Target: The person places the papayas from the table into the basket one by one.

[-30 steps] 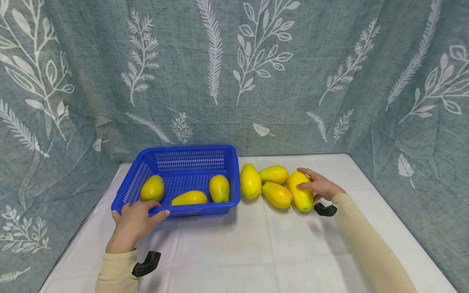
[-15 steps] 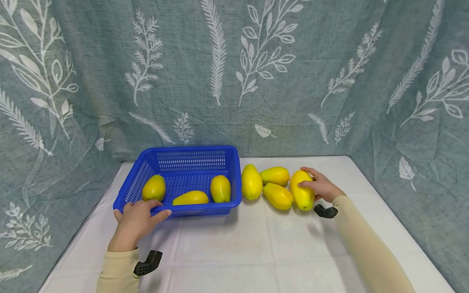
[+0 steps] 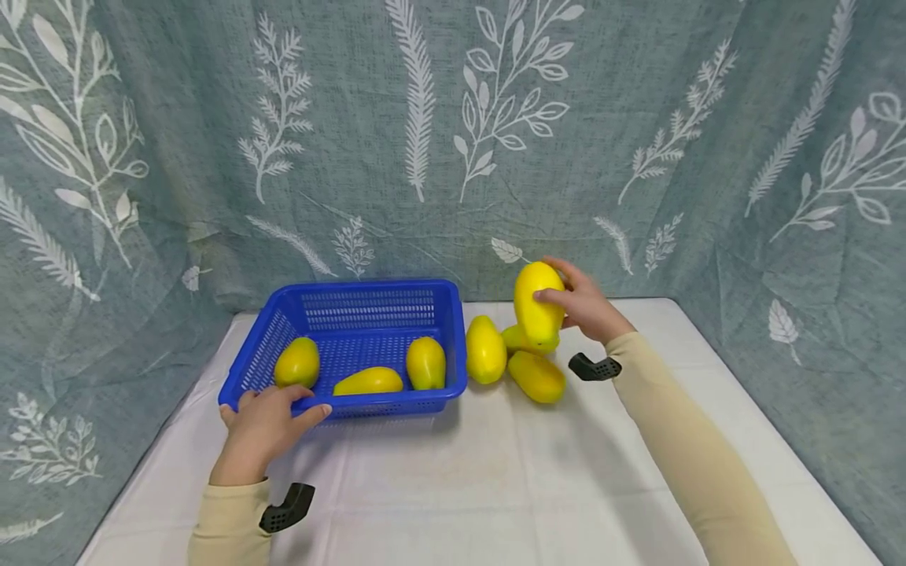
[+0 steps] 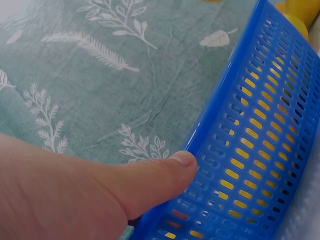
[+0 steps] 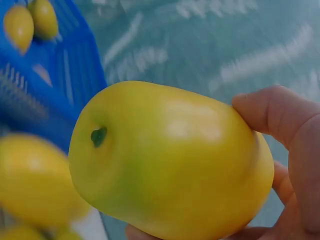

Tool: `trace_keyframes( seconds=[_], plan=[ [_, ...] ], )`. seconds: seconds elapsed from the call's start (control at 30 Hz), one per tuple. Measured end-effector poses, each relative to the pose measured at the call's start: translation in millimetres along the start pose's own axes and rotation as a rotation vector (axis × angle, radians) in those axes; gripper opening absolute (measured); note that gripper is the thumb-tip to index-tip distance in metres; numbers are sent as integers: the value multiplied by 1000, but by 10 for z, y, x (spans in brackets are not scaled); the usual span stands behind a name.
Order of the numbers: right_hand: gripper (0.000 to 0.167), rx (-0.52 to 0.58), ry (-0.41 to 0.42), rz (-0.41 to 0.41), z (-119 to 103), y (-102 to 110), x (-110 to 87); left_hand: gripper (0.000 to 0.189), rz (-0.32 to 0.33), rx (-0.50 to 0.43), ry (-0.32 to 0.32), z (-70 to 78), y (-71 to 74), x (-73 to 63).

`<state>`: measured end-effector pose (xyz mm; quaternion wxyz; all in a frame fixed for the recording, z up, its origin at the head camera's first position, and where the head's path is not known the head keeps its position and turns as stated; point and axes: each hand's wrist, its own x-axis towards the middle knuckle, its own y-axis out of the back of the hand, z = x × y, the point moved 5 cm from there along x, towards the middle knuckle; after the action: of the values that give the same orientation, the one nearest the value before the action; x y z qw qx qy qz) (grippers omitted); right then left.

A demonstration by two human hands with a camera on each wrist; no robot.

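I see right hand (image 3: 591,308) pinching one yellow fruit (image 3: 535,316); left hand (image 3: 263,428) gripping one blue basket (image 3: 396,402), three fruits inside (image 3: 426,364); three loose fruits (image 3: 485,350) near right hand.

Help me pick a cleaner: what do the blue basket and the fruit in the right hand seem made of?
Blue basket: probably moulded plastic, slightly glossy; regular slots and edge highlights suggest it.

Held fruit: smooth yellow surface with soft highlights; real flesh or plastic imitation, the look leaves open.
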<state>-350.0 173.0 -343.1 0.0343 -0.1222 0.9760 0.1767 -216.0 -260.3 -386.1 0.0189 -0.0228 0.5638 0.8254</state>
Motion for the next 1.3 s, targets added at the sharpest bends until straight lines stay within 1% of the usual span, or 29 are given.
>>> trace_keyframes(
  seconds=[0.1, 0.2, 0.3, 0.47, 0.6, 0.7, 0.87, 1.0, 1.13, 1.3],
  plan=[
    [76, -9, 24, -37, -224, -303, 68, 52, -1, -7, 4, -3, -27, -5],
    [76, -22, 34, -76, -364, -605, 138, 51, 7, -10, 3, 5, -40, -8],
    [76, -9, 42, -106, -432, -855, 201, 51, 11, -8, 1, 18, -45, -6],
    [75, 20, 37, -152, -460, -1169, 249, 51, 14, -9, 2, 26, -45, 0],
    [74, 21, 30, -180, -465, -1353, 252, 51, 18, -13, 2, 21, -41, -3],
    [76, -7, 31, -188, -463, -1481, 248, 51, 20, -14, 4, 11, -33, -8],
    [78, -100, 62, -192, -451, -1709, 252, 50, 25, -12, 6, -4, -16, -12],
    [78, -145, 67, -170, -401, -1847, 263, 50, 23, -14, 4, 0, -18, -14],
    [77, -170, 62, -141, -337, -1937, 278, 50, 24, -17, 6, -3, -21, -24],
    [77, -218, 105, -115, -339, -2053, 310, 52, 29, -11, 7, -30, -11, -14]
  ],
)
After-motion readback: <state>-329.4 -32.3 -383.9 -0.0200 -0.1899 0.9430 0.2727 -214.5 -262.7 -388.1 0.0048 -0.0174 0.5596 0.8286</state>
